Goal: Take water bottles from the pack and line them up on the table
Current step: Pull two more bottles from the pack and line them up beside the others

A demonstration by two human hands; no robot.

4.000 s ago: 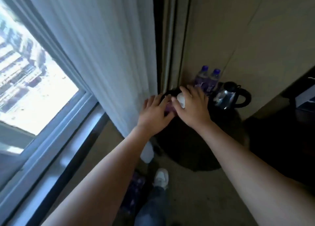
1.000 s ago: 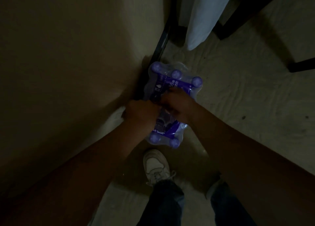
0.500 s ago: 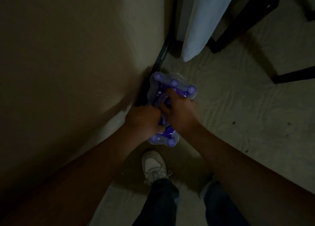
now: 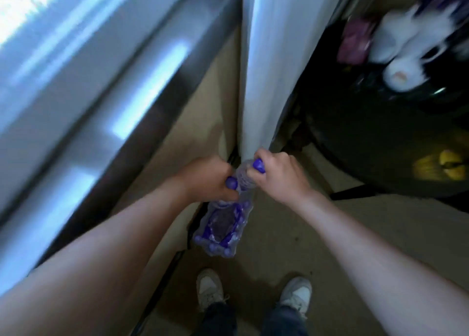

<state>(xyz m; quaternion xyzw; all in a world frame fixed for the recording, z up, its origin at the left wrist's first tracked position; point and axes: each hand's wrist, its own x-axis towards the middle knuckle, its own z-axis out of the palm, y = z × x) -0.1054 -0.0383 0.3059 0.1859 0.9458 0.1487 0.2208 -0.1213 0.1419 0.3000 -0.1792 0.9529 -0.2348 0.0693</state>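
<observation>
Dark table [image 4: 375,143] sits at my upper right, the pack [image 4: 221,226] on the floor between my arms, caps up towards me. My left hand [image 4: 206,181] and right hand [image 4: 278,175] are each closed on a bottle [image 4: 244,181], long axes steep, purple caps [image 4: 258,166] uppermost, above the pack.

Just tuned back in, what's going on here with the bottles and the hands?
A person stands over the pack of purple-capped water bottles on the floor by the curtain. The left hand has its grip on one bottle near the cap, and the right hand grips another bottle the same way, both lifted above the pack. The dark round table is up to the right; the picture is blurred there, so what stands on it is unclear.
</observation>
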